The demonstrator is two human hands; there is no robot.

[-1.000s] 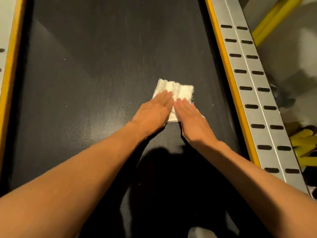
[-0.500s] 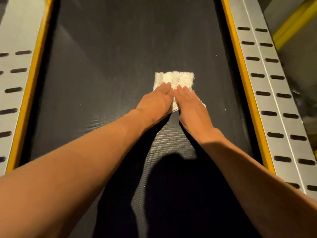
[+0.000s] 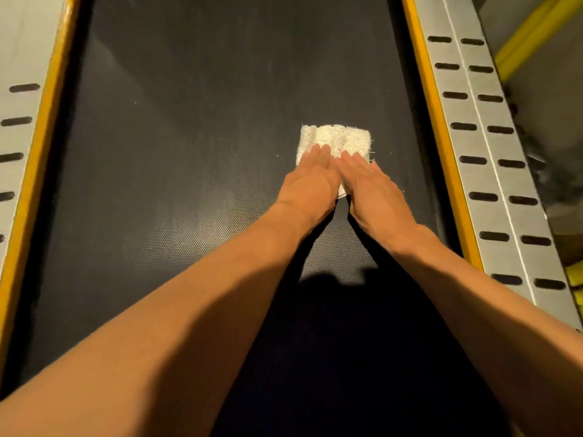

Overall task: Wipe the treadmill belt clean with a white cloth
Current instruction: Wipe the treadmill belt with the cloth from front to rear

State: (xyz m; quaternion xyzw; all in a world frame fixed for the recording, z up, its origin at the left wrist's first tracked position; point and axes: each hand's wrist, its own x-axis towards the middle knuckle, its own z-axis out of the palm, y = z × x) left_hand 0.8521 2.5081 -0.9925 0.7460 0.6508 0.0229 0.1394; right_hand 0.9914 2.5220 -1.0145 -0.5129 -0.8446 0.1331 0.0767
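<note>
White cloth (image 3: 336, 138) farther up treadmill belt (image 3: 189, 152)

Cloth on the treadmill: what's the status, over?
Left hand and right hand flat, pressing white cloth. Cloth lies on belt, right of centre. No obstacle seen.

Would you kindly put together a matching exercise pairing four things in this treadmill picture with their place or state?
Things:
1. white fluffy cloth
2. black textured treadmill belt
3. yellow edge strip
4. grey slotted metal side rail

Places or states:
A. outermost on the right, pierced by dark slots
B. pressed flat under the left hand and right hand
C. lies beneath the cloth
D. narrow band bordering the belt

Pairs: 1-B, 2-C, 3-D, 4-A
</note>
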